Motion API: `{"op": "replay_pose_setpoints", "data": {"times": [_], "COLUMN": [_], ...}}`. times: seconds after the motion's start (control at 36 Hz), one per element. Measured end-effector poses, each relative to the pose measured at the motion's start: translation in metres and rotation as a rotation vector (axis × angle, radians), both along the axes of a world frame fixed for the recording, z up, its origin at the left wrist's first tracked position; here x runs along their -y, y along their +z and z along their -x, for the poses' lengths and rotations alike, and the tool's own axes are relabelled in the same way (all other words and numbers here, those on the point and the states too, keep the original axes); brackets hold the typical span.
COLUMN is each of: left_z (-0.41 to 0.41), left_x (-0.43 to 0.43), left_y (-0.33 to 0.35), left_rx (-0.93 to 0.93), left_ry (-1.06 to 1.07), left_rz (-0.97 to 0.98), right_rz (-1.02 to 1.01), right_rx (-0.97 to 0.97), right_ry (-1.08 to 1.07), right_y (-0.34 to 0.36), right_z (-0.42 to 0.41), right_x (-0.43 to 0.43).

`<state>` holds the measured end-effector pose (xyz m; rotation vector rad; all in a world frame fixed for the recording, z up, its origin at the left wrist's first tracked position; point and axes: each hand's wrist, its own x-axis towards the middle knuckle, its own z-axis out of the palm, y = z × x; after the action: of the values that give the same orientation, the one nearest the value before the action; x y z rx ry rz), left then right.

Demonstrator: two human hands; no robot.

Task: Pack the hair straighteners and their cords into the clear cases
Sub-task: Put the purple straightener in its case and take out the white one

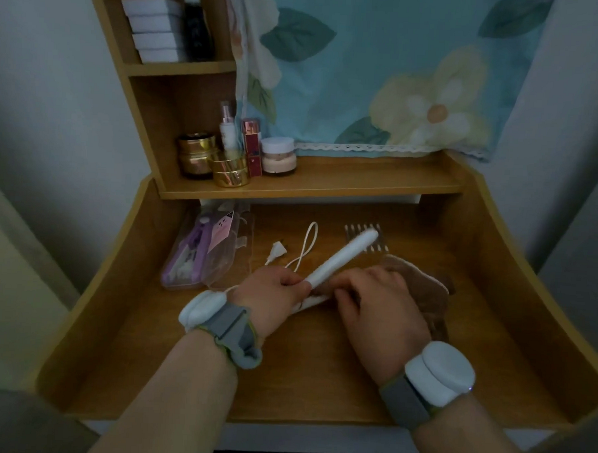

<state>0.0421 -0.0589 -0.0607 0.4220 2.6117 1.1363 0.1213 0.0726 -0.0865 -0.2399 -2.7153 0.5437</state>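
My left hand (274, 295) grips the near end of a white hair straightener (340, 257), which points up and away to the right over the desk. Its white cord (305, 249) loops behind my hand and ends in a plug (276, 252) lying on the wood. My right hand (378, 307) has its fingers curled on a brown cloth (421, 296) against the straightener's lower arm. At the left lies a clear case (190, 259) holding a purple straightener, with another clear case (233, 254) beside it.
A clear comb (367, 238) lies behind the straightener's tip. Jars and bottles (232, 158) stand on the low shelf (361, 184) above the desk. The wooden desk (301, 380) has raised side walls; a floral cloth hangs behind.
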Motion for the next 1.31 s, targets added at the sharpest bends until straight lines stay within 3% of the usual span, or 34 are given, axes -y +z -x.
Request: {"op": "replay_pose_setpoints", "data": {"times": [0.11,0.33,0.56,0.67,0.83,0.97,1.17,1.31], "left_z": [0.0,-0.001,-0.003,-0.004,0.0,-0.005,-0.009,-0.01], "left_x": [0.001,0.002,-0.002,-0.006,-0.003,-0.007,-0.004,-0.006], "left_y": [0.009,0.009,0.006,0.005,0.005,0.009,0.014,0.012], "left_rx": [0.533,0.642,0.644,0.636,0.635,0.634,0.603,0.59], "left_ry": [0.143,0.001,-0.102,-0.061,0.009,0.008,-0.03,-0.025], "left_rz": [-0.61,-0.916,-1.07,-1.115,-1.173,-1.159,-1.166,-1.121], "right_rz": [0.117,0.196,0.327,0.093,-0.033,-0.006,0.18,0.018], "right_rx": [-0.124,-0.113,-0.269,-0.274,-0.222,-0.229,-0.169,-0.183], "right_ry": [-0.052,0.05,-0.003,-0.006,0.091,-0.024,0.057,0.025], "right_y": [0.005,0.015,0.024,0.02,0.026,0.032,0.03,0.028], "right_z": [-0.002,-0.008,-0.001,0.005,0.001,0.002,-0.002,0.0], "right_x": [0.003,0.007,0.018,0.027,0.023,0.024,0.024,0.023]}}
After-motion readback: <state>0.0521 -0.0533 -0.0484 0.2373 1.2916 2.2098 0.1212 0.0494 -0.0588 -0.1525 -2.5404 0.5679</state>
